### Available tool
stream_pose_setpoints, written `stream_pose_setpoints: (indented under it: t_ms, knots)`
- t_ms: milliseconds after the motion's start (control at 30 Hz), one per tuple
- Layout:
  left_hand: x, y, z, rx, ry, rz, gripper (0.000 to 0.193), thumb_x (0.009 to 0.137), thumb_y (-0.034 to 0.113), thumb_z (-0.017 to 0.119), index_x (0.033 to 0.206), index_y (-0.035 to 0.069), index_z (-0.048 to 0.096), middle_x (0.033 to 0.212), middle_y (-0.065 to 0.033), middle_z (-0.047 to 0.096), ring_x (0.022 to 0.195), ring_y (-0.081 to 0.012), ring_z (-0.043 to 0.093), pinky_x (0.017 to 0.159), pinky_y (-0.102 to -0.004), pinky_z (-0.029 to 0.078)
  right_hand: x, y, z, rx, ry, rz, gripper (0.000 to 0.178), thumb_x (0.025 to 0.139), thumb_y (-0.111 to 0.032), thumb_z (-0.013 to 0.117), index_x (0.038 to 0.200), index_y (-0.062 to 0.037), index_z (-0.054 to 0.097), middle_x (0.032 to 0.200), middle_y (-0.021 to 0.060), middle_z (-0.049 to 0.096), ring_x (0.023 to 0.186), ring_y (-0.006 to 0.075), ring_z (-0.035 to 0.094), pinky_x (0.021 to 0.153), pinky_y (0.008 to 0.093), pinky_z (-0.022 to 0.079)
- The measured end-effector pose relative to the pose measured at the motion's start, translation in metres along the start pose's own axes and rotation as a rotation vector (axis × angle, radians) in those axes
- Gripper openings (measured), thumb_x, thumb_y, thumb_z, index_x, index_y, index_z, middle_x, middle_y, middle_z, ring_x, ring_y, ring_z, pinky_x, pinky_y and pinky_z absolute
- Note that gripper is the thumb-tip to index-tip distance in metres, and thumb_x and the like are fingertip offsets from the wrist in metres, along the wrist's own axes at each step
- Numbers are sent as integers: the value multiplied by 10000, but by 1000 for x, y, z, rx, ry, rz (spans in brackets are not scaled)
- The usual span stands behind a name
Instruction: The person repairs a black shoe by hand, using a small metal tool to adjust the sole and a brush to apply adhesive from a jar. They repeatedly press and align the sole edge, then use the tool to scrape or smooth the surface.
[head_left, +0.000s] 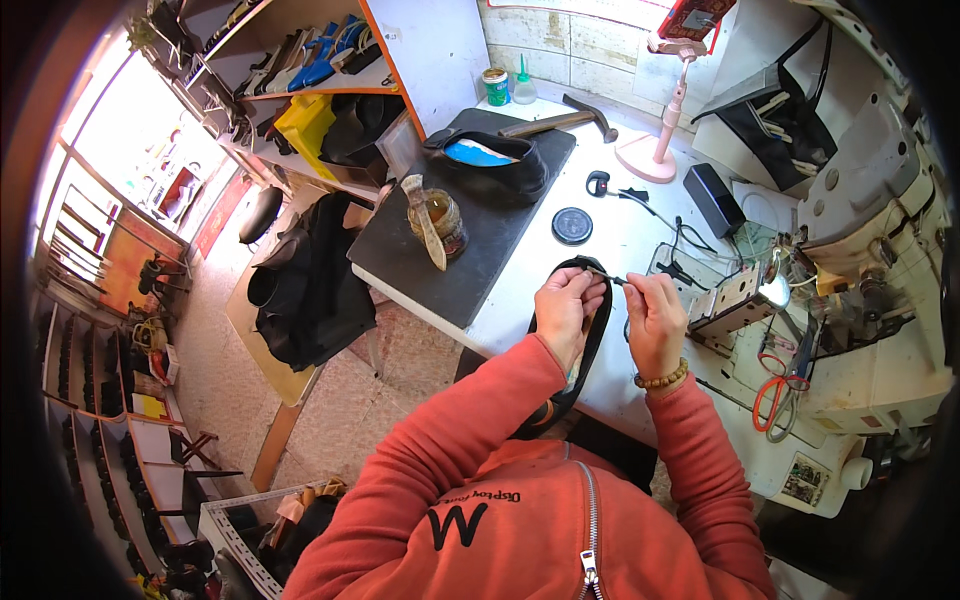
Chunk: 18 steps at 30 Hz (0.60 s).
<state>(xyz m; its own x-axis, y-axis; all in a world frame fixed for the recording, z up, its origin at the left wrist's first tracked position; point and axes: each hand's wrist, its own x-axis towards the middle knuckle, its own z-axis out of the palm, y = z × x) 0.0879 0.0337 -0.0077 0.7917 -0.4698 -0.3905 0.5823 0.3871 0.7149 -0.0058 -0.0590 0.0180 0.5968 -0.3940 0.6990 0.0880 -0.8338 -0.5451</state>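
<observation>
Head-worn fisheye, downward over hands (656, 320)

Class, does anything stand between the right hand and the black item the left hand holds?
Nothing visible blocks the way; only the slim tool in the right hand lies between, pointing toward the black item in the left hand.

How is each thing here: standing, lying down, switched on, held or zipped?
Machine light: on
Hammer: lying down
Green-tipped bottle: standing
Pink stand: upright
Blue-lined black shoe: opening facing up
Jar: standing, flat stick across it
Red-handled scissors: lying down
Jacket zipper: done up
Left grip: pinching black piece
Right grip: holding thin tool
</observation>
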Motion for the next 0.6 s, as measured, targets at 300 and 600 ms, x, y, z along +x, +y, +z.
stream_pose_setpoints:
  t_ms: [300, 600]
  knots:
    - [3, -3, -4, 21, -18, 29, 106, 939, 65, 548, 1028, 13, 573, 976, -121, 681, 869, -196, 671, 804, -295, 551, -3, 13, 9, 32, -30, 4, 136, 841, -28, 679, 971, -37, 643, 814, 104, 571, 668, 260, 581, 581, 336, 467]
    - [3, -2, -7, -11, -31, 20, 208, 938, 70, 555, 1110, -45, 576, 1007, -148, 675, 891, -211, 672, 822, -303, 542, -2, 17, 6, -74, -90, -224, 214, 811, -30, 659, 1021, -70, 653, 771, 68, 532, 612, 238, 576, 516, 341, 462]
